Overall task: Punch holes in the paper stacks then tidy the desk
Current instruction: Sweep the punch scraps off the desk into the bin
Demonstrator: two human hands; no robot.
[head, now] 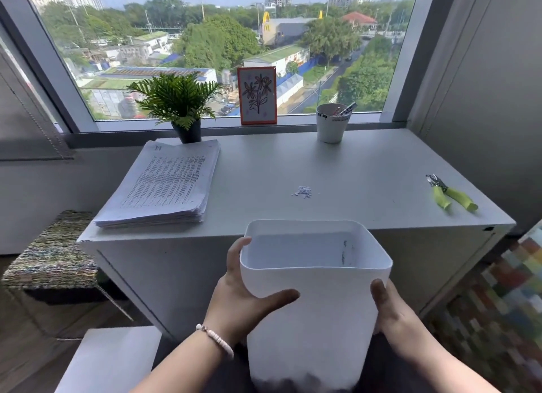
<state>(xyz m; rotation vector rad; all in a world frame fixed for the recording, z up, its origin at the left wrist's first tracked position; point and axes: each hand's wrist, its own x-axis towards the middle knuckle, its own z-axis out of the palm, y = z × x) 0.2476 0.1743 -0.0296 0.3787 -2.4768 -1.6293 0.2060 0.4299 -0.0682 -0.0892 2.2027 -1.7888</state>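
Now I hold a white bin (316,304) between both hands just below the front edge of the surface (366,169): my left hand (249,293) wraps its near-left corner, fingers curled over the rim and thumb spread across the front wall, and my right hand (390,313) presses the right wall, thumb forward. By my reading the punching is done and I am on the tidying step: the paper stack (164,184) lies squared at the left, the green-handled punch (451,193) rests at the far right, and a small heap of punched confetti (302,192) sits mid-surface. Next I judge the rim must go tight under the edge below that heap, freeing one hand to sweep the bits in without scattering them
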